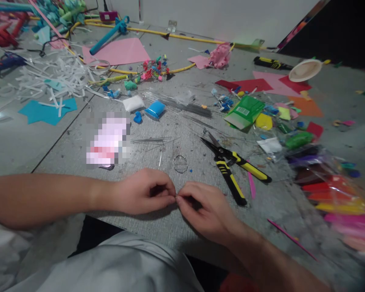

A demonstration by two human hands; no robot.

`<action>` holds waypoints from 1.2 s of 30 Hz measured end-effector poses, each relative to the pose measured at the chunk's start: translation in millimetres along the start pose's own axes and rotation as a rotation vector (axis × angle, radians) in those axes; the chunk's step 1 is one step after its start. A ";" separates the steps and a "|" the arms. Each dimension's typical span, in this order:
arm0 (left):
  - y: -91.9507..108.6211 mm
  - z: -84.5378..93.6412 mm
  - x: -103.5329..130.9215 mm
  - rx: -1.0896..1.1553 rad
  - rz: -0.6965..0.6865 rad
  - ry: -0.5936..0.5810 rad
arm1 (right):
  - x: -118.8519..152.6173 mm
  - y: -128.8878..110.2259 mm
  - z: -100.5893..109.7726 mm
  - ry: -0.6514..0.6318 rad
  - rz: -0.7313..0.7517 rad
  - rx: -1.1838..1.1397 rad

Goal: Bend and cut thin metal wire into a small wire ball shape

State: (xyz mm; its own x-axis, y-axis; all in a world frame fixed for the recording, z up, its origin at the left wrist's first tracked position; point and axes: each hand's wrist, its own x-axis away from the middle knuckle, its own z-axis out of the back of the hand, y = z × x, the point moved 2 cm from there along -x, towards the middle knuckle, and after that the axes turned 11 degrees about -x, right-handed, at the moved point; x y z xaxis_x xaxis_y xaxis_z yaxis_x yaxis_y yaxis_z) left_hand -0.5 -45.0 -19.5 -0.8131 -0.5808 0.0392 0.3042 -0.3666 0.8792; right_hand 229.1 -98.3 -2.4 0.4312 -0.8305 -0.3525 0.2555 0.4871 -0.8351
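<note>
My left hand (149, 192) and my right hand (205, 207) meet over the front of the table, thumb and forefinger pinched on each. Their fingertips nearly touch; whatever is between them is too small to make out. Just beyond lies a round ring of twisted wire (180, 164) with wire across its middle. A short straight wire (161, 157) shows just past my left hand's knuckles. Pliers with black and yellow handles (228, 162) lie spread to the right of the ring. Several thin wires (152, 140) rest beside a blurred-out phone (109, 140) at the left.
Farther back are a bundle of wires (197, 109), a blue packet (155, 109), a white packet (134, 103) and white paper strips (57, 77). A green packet (245, 111) and bags of coloured clay (337, 194) crowd the right. A pink stick (292, 239) lies near my right forearm.
</note>
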 end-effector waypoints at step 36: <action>3.3 8.5 -2.5 0.275 0.165 0.137 | 1.9 19.5 -0.7 0.151 0.182 0.129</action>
State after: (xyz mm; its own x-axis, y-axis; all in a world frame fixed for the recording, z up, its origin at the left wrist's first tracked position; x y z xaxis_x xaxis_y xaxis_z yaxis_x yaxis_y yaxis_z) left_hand -1.7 -38.6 -12.6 -0.6838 -0.7153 0.1440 0.2659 -0.0605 0.9621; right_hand 234.3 -90.6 -19.6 0.3492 -0.7520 -0.5591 0.2978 0.6548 -0.6947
